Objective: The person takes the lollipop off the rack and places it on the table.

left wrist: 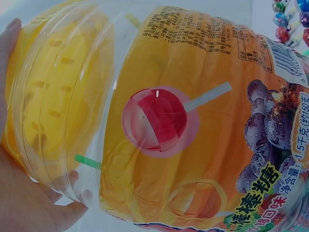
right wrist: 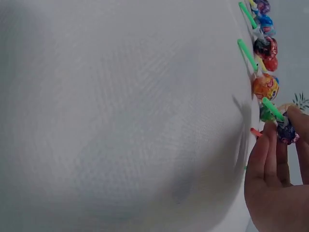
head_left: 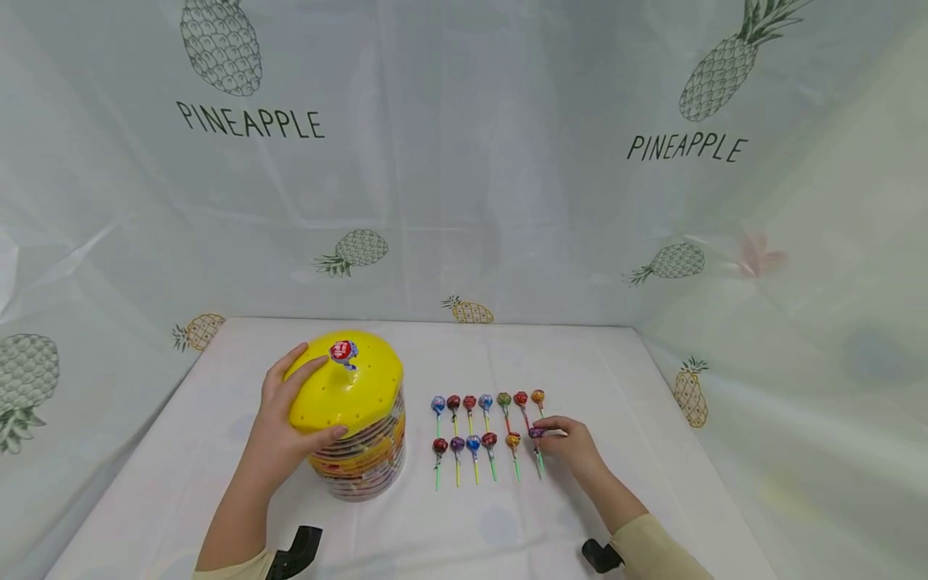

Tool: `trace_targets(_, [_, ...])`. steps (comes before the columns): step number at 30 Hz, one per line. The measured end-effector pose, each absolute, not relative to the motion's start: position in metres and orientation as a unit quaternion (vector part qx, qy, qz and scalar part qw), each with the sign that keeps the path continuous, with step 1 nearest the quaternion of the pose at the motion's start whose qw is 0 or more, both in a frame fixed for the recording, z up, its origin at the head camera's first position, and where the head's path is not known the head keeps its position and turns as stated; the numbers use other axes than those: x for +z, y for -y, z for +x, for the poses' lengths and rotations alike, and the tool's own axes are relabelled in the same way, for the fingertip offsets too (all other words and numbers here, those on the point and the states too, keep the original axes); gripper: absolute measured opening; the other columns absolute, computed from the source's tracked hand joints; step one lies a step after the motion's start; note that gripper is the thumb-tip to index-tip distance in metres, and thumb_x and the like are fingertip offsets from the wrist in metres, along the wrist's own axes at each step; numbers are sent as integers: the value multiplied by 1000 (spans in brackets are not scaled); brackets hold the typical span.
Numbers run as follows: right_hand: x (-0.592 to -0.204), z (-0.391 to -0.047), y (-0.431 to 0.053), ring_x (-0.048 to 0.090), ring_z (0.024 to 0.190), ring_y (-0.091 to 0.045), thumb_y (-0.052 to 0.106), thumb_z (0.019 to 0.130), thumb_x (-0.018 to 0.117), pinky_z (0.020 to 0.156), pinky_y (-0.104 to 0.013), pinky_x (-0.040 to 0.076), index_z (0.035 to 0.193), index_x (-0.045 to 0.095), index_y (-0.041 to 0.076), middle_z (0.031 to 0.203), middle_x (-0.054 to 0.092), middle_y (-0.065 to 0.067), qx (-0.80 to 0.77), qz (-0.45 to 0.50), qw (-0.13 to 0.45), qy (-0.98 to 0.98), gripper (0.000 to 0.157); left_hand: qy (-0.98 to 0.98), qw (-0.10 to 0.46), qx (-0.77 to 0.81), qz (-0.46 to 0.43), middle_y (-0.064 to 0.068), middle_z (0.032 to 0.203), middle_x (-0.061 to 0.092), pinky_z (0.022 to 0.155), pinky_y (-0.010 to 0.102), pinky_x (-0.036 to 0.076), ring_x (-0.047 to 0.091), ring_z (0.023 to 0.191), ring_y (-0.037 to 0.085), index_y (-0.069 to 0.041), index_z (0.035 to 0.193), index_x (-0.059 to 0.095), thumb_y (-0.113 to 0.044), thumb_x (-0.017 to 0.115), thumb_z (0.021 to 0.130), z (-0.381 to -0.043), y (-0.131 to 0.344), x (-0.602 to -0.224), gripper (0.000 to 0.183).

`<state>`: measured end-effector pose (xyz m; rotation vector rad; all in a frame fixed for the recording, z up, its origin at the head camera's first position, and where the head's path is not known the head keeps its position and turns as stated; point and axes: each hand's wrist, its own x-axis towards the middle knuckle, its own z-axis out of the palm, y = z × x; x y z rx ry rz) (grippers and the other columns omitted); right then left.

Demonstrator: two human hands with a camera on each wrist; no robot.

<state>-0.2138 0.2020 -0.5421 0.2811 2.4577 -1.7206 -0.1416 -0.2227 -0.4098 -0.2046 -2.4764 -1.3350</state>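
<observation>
My left hand grips the yellow lid of a large, clear, ridged jar, fingers over its left side and thumb along the front edge. In the left wrist view an orange label with lollipop and grape pictures wraps the jar. My right hand pinches a purple-wrapped lollipop by its candy end, its green stick pointing toward the near side. This lollipop is at the right end of the nearer of two rows. Beside it lies an orange-wrapped lollipop with a green stick.
Several wrapped lollipops form the farther row, from a blue one to an orange one. The nearer row begins with a dark red one. A white cloth covers the table, and a pineapple-print curtain hangs behind and beside it.
</observation>
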Motion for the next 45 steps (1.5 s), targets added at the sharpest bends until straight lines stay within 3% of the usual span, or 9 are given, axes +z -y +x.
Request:
trace_targets(5, [-549, -218, -201, 62, 77, -17, -7, 78, 75, 65, -30, 52, 98, 73, 1, 88, 69, -5, -545, 82, 71, -831, 22, 866, 159, -469, -71, 4, 159, 10, 95, 67, 40, 25, 135, 45, -16, 144, 45, -11, 87, 69, -141, 223, -411, 87])
trace_targets(17, [-552, -220, -196, 56, 76, -19, -5, 78, 76, 61, -27, 49, 97, 72, 2, 92, 65, -7, -505, 76, 69, -857, 21, 862, 157, -476, -71, 4, 159, 11, 95, 66, 40, 24, 136, 44, -16, 143, 45, -11, 87, 69, -141, 221, -408, 85])
trace_targets(45, [-557, -221, -196, 55, 75, -19, 1, 77, 79, 63, -29, 48, 97, 72, 4, 88, 64, -4, -487, 75, 69, -868, 21, 864, 164, -470, -71, 4, 159, 12, 94, 65, 42, 26, 135, 43, -15, 142, 46, -12, 87, 69, -141, 221, -409, 84])
